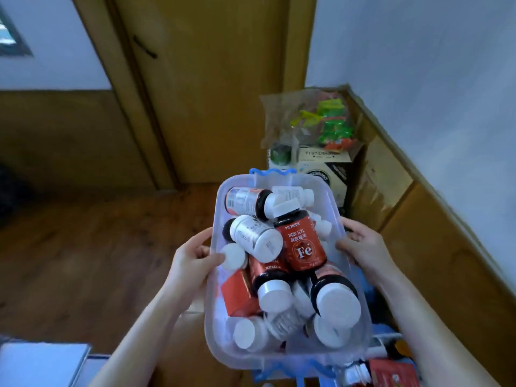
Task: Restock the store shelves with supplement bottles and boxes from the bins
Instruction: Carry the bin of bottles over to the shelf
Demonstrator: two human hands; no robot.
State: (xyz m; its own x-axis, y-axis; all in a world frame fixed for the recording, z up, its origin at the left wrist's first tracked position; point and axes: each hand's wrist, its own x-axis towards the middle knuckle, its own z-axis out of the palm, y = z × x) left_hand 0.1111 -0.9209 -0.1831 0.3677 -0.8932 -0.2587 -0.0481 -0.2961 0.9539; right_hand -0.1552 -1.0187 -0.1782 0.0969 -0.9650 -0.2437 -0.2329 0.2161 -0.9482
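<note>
I hold a clear plastic bin (pixel 352 277) with blue handle clips in the air in front of me. My left hand (pixel 192 258) grips its left rim, thumb over the edge inside. My right hand (pixel 363 244) grips the right rim. Inside lie several supplement bottles in a heap: a red-labelled bottle marked Fe (pixel 303 244), a white-labelled bottle (pixel 255 237), dark bottles with white caps (pixel 336 298), and a red box (pixel 240 294) against the left wall.
A wooden door (pixel 206 88) and wood floor (pixel 83 247) lie ahead. A cardboard box (pixel 324 163) and a bag of colourful items (pixel 321 118) stand in the corner. Another blue-clipped bin with a red box (pixel 391 370) sits below at the bottom right. A white surface (pixel 39 364) shows bottom left.
</note>
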